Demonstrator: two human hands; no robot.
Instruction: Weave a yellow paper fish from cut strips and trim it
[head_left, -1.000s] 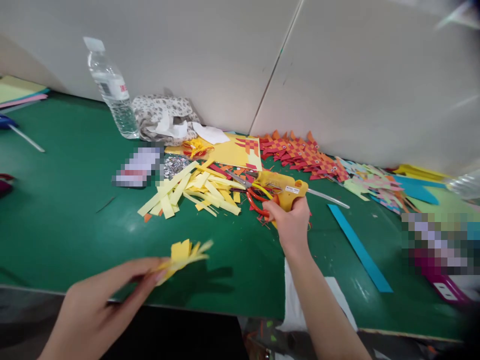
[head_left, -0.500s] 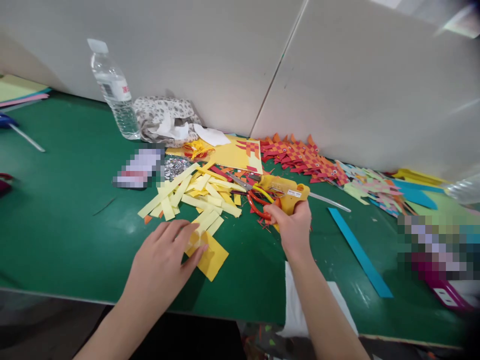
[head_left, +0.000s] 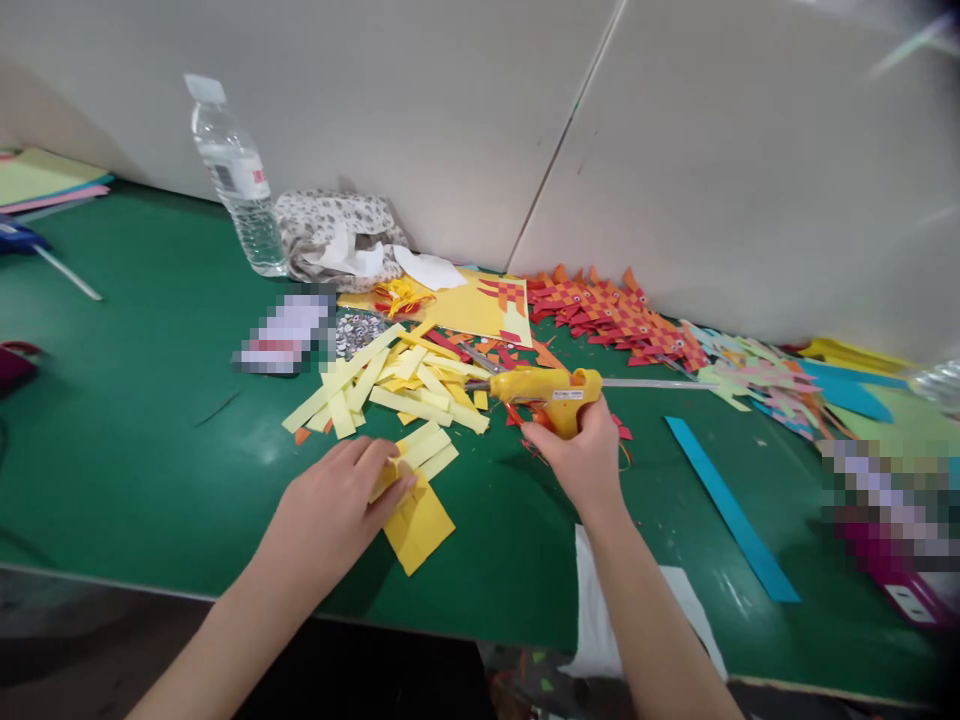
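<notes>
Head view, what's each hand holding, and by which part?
The right hand holds the yellow glue gun by its handle; the left hand holds the yellow paper piece by its left side.

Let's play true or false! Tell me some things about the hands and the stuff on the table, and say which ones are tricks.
1. The right hand holds a yellow glue gun. True.
2. The left hand is holding the blue strip. False: it holds a yellow paper piece, and the blue strip lies to the right of the right hand.
3. The water bottle is next to the patterned pouch. True.
4. The red and orange paper pieces lie at the front edge of the table. False: they lie at the back, by the wall.
5. A pale stick pokes out of the glue gun's back end. True.
</notes>
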